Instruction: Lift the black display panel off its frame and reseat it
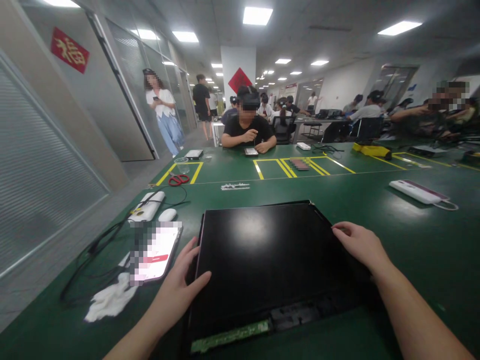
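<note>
A flat black display panel [258, 260] lies on the green table in front of me, a ceiling light reflected in its glossy face. Along its near edge runs a narrow green circuit board [230, 337], with dark tape-like strips beside it. My left hand [183, 280] holds the panel's left side, thumb on the face and fingers along the edge. At the right side, my right hand [356, 242] grips near the far corner with bent fingers; its fingertips are partly hidden. A dark frame or backing shows beneath the panel's far and right edges.
On the left are a lit phone [159, 252], a crumpled white cloth [110, 300], a white mouse [167, 215], a power strip [146, 206] with black cables and red-handled scissors [179, 179]. A white power bank [418, 191] lies right. A person [247, 125] sits across the table.
</note>
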A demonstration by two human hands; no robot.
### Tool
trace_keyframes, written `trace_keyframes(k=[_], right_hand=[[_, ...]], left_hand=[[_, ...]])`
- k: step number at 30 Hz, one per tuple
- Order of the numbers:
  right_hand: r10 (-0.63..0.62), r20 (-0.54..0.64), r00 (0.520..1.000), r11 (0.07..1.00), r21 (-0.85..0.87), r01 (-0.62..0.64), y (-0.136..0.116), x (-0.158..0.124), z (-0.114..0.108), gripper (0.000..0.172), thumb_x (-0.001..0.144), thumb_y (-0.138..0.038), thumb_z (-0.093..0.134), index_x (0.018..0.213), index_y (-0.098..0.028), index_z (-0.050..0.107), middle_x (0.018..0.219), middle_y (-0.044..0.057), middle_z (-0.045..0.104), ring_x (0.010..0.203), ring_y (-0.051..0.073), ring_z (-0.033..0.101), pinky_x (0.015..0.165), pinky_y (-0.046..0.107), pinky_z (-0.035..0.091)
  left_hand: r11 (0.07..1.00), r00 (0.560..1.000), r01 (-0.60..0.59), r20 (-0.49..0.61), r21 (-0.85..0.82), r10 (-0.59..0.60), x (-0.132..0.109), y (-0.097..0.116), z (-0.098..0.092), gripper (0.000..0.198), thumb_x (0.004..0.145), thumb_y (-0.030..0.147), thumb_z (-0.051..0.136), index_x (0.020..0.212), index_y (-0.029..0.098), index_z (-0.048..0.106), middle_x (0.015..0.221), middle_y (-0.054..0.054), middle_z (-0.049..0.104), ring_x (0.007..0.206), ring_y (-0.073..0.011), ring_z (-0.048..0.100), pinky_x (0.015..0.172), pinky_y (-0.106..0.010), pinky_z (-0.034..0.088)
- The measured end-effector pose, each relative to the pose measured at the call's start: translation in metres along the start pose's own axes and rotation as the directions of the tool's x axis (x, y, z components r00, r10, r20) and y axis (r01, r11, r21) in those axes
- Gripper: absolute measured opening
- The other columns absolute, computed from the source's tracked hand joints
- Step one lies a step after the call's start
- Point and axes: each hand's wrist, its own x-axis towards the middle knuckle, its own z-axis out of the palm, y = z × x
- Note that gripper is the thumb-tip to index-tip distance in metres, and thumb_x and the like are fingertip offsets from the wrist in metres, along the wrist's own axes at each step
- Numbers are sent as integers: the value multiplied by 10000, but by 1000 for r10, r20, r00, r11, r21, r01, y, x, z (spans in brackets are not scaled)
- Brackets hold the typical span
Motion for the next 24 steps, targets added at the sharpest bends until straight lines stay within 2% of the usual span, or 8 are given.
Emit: trace_keyframes(k=[3,8,15,20,24], right_hand=[[10,18,1000,1000,-18,-10,3,2,1,398,876,-503,523,1015,-291,830,1000,46,816,904,276,741,765,370,521],[14,20,1000,999,-37,-13,7,6,0,410,866,-510,525,1022,-285,829,1010,59,813,882,285,737,743,387,524],[16,22,1000,999,-45,-15,5,5,-3,403,865,-510,530,1003,-278,830,992,69,811,851,287,735,718,387,532],[7,14,1000,999,-48,-6,5,5,-2,391,874,-501,532,1006,-285,830,1001,68,815,871,298,741,727,394,534],[-13,-3,1000,999,-46,13,9,7,1,383,868,-509,544,989,-283,828,986,70,817,850,303,743,711,401,532]], left_hand=[[979,999,-33,33,199,27,-2,2,-3,589,878,520,714,1381,215,690,1758,-172,330,1617,-401,296,1287,-625,274],[951,994,-53,110,305,21,-5,9,-2,599,872,468,698,1395,176,685,1715,-218,395,1587,-421,359,1262,-640,323],[976,984,-20,178,218,-20,-2,26,-4,554,798,414,758,1300,183,716,1694,-212,432,1559,-395,423,1259,-581,365],[986,976,50,200,160,-82,-4,32,-5,427,733,397,820,1106,202,741,1712,-213,399,1604,-408,329,1251,-588,366],[979,973,73,201,190,-112,-4,30,-3,430,734,387,804,1111,199,717,1719,-239,368,1622,-397,291,1259,-599,336]])
